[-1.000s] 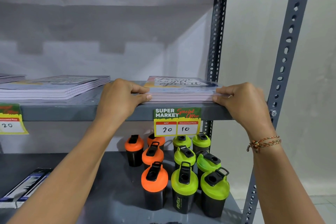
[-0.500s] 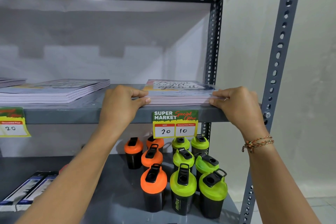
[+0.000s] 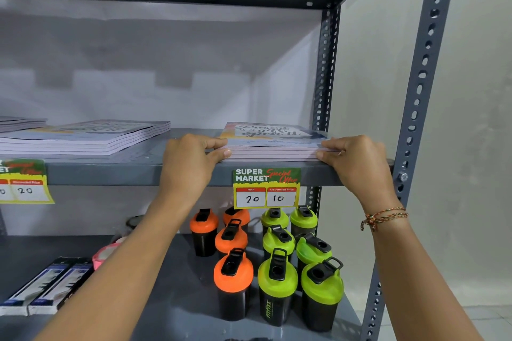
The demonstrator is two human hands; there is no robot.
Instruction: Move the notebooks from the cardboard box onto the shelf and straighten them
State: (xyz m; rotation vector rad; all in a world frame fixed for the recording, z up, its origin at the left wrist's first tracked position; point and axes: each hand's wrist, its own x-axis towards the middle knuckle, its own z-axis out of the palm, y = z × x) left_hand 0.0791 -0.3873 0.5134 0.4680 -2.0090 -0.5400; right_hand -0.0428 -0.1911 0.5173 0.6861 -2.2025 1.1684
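Observation:
A stack of several notebooks with a lettered cover lies flat at the right end of the grey shelf, close to its front edge. My left hand pinches the stack's left front corner, thumb on top and fingers at the side. At the right front corner my right hand grips the stack the same way. A second pile of notebooks rests further left on the same shelf, with a third pile at the far left edge. The cardboard box is out of view.
A price tag hangs from the shelf edge below the stack, another tag at the left. Orange and green shaker bottles crowd the lower shelf; dark boxes lie at its left. Perforated uprights frame the right side.
Both hands stay on the stack's front corners and the stack has hardly shifted. The view has dipped and turned a little, so the shelf sits slightly lower in the picture.

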